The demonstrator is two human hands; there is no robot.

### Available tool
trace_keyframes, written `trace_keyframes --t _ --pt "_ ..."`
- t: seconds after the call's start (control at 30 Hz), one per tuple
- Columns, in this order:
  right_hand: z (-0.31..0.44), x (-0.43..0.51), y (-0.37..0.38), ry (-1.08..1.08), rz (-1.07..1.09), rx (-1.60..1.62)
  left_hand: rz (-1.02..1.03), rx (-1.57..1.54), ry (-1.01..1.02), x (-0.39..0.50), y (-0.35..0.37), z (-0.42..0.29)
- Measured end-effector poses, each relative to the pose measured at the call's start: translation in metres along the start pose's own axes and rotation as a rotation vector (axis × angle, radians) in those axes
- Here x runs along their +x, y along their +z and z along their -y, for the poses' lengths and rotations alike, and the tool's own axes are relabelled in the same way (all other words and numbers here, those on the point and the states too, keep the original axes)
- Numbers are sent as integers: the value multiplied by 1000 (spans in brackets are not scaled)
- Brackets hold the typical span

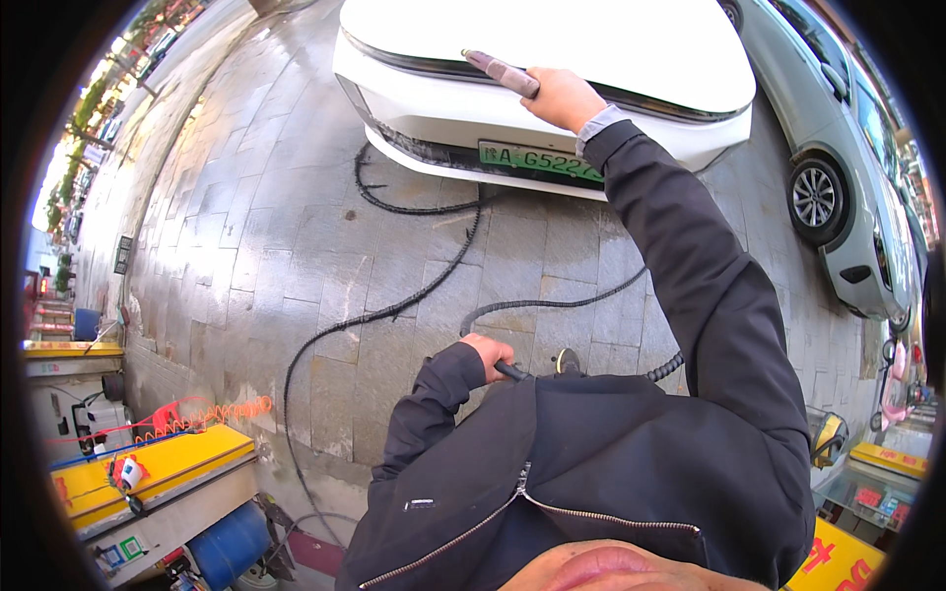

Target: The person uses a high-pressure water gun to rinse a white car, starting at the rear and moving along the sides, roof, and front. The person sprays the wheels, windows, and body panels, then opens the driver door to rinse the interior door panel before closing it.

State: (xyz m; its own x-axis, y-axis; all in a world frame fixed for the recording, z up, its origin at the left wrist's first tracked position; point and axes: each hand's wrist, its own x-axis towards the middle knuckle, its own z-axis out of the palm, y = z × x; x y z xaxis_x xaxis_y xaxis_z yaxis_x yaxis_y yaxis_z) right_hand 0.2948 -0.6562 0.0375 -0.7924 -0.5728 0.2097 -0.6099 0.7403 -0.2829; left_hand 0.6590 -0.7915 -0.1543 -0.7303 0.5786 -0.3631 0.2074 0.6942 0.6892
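Note:
In my right hand (563,97) is a mauve-grey, tube-shaped spray nozzle (504,73) with a small metal tip, its fingers closed around the rear end. The arm reaches forward, and the nozzle appears above the front of a white car (547,37); whether it touches the car cannot be seen. My left hand (488,354) is low before my body, gripping a black hose handle (513,371). Beside this hand a ribbed grey-black hose (547,303) curves off to the right, passing behind my right sleeve. How hose, handle and nozzle join is hidden.
Another black hose (414,299) winds across wet stone paving (236,295) and under the white car's front. A grey car (842,170) stands at right. Yellow-topped counters (177,465) and a blue barrel (230,545) are at lower left. A yellow-and-black machine (831,438) stands at lower right.

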Motion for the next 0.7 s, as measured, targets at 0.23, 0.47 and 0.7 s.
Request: trace_keyframes --t 0.23,0.47,0.7 --pt "10 19 -23 -133 11 95 -71 4 46 0 -20 -7" --pt "-136 12 -147 229 -163 83 -123 -82 230 8 -76 -25" --pt "-228 36 -237 523 -346 278 -119 -143 310 51 -134 -16"
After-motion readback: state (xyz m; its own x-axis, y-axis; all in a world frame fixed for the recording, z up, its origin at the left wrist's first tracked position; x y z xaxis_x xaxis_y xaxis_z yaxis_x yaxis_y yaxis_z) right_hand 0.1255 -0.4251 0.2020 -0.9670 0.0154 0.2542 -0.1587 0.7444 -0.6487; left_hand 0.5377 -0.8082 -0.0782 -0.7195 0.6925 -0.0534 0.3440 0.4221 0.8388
